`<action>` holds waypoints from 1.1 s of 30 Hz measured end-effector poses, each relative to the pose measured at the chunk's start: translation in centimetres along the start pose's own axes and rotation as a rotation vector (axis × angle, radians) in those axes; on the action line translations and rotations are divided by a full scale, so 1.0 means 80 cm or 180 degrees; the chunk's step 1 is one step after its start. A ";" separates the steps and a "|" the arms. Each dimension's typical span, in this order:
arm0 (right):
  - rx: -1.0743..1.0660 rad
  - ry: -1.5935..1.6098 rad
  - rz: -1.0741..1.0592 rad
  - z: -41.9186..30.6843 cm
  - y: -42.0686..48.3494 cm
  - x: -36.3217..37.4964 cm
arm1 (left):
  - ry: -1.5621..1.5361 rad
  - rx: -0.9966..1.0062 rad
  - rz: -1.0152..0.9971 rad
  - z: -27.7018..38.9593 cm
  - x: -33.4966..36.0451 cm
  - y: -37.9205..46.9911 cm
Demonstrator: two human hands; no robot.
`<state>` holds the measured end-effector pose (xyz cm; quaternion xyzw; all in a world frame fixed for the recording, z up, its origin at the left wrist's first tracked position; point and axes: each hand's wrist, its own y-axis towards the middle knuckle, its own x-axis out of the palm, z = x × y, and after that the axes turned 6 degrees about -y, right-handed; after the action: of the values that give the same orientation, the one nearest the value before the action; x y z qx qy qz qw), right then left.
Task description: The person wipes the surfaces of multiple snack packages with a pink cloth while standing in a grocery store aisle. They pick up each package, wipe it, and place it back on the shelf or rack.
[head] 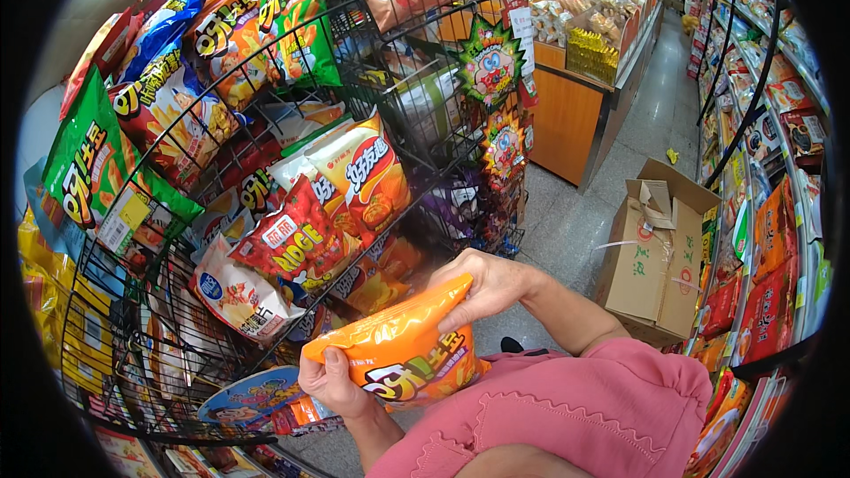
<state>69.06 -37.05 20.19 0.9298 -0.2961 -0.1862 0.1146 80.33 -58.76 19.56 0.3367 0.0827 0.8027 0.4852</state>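
An orange snack bag [408, 332] with printed lettering is held up close to my chest. My left hand [334, 378] pinches its left top corner, the thumb on the front. At the other top corner my right hand [488, 285] has its thumb over the front and the fingers behind, mostly hidden. Just beyond the bag stands a black wire rack filled with snack bags. Its nearest tier holds a red ridged-chip bag [299, 232], a white-and-orange chip bag [362, 176] and a pale pink-and-white bag [239, 292].
Green potato-snack bags [99, 159] lean in the upper tier. A round blue display card [249, 395] juts out low near my left hand. An open cardboard box [654, 259] stands on the tiled floor, beside packed shelves [764, 279]. A wooden counter [564, 113] carries packaged goods.
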 end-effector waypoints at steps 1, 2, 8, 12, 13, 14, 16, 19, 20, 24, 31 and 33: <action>0.0043 0.0013 0.0010 0.000 0.000 0.001 | 0.0004 -0.0005 -0.0001 0.001 0.002 0.001; 0.0060 0.0032 -0.0005 -0.001 0.000 0.001 | 0.0010 -0.0012 0.0025 0.004 0.006 0.002; -0.0340 0.0118 -0.0202 0.001 0.004 0.006 | -0.0223 -0.0130 -0.0295 0.008 0.005 0.010; -0.0569 0.0116 -0.0126 0.002 0.006 0.009 | -0.0205 -0.0099 -0.0736 0.003 -0.007 0.015; -0.0726 0.0120 -0.0047 0.002 0.008 0.010 | -0.0363 -0.0075 -0.0830 0.002 -0.005 0.014; -0.0391 0.0357 -0.0049 -0.003 0.007 0.010 | -0.0520 -0.0051 -0.0925 0.001 -0.003 0.014; 0.0116 0.0729 -0.0030 -0.017 0.003 0.008 | -0.0566 -0.0272 -0.1012 0.001 0.005 0.013; 0.0341 0.0949 0.0067 -0.022 0.003 0.009 | -0.0294 -0.0563 -0.0807 -0.004 -0.003 0.010; 0.0382 0.0986 0.0101 -0.023 0.003 0.010 | -0.0194 -0.0681 -0.0682 -0.006 -0.006 0.010; 0.0744 0.0939 0.0208 -0.033 0.006 0.008 | -0.0191 -0.0440 -0.0321 -0.020 -0.021 0.008; -0.0165 -0.1124 0.1458 0.004 0.013 -0.005 | 0.0124 -0.0363 0.0304 -0.022 -0.004 0.012; -0.0589 -0.1509 0.1944 -0.007 0.021 0.004 | 0.0390 -0.0200 0.0368 -0.031 0.004 0.009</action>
<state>68.67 -38.53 21.14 0.7160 -0.5592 -0.3789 0.1765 78.19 -58.35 18.14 0.2757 0.0675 0.8507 0.4424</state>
